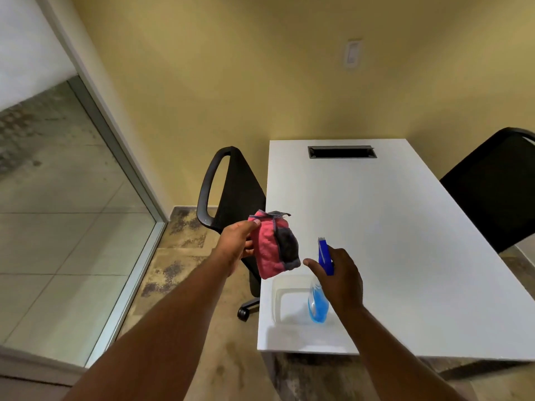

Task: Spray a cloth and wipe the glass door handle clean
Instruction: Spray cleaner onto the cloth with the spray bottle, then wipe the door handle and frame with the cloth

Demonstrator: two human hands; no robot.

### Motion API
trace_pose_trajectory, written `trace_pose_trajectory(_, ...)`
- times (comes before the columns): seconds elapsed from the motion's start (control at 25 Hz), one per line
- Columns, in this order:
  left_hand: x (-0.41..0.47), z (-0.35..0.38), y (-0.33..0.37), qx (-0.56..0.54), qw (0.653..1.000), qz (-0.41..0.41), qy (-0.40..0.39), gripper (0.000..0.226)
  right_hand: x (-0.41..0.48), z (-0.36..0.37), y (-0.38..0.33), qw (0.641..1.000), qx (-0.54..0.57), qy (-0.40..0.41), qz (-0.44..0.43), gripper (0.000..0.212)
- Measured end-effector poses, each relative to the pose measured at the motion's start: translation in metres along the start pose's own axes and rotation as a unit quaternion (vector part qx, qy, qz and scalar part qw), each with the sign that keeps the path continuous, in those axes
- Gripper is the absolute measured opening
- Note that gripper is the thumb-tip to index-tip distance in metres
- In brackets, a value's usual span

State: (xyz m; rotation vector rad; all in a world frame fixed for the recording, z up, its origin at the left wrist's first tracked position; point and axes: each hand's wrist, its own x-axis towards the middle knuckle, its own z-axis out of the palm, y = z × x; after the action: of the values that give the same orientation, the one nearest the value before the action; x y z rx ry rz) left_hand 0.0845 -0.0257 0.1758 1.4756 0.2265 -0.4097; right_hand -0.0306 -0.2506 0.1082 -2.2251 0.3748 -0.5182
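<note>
My left hand [236,241] holds up a folded pink and grey cloth [272,247] over the left edge of the white table. My right hand [341,277] grips the neck of a clear spray bottle [318,303] holding blue liquid. Its blue trigger head [324,254] points toward the cloth, a short gap away. The bottle's base hangs above a clear plastic tub [279,299] on the table's near left corner. No door handle is in view.
A white table [390,241] with a cable slot [341,152] fills the right. One black office chair [228,192] stands at its left side and another [498,186] at the right. A glass partition with a metal frame [124,157] runs along the left.
</note>
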Motion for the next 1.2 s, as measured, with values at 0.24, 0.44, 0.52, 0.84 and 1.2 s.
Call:
trace_pose_trajectory(0.24, 0.005, 0.014, -0.024, 0.007, 1.000, -0.021, 0.003, 0.028, -0.009, 0.005, 0.039, 0.999, -0.020, -0.015, 0.047, 0.059)
trace_pose_trajectory(0.44, 0.006, 0.019, -0.033, 0.009, 1.000, -0.026, 0.006, 0.032, -0.015, 0.009, 0.055, 0.998, -0.017, -0.021, 0.058, 0.072)
trace_pose_trajectory(0.52, 0.006, 0.022, -0.032, 0.009, 1.000, -0.023, 0.006, 0.032, -0.016, 0.007, 0.055, 0.998, -0.024, -0.022, 0.046, 0.086)
trace_pose_trajectory(0.84, -0.007, 0.039, -0.006, 0.013, 1.000, 0.013, -0.005, 0.033, 0.007, -0.014, 0.015, 0.997, -0.015, 0.031, -0.069, 0.087)
trace_pose_trajectory(1.2, -0.050, 0.025, 0.055, 0.031, 0.996, 0.086, 0.003, 0.026, 0.048, -0.015, -0.083, 0.974, 0.160, -0.125, -0.104, 0.094)
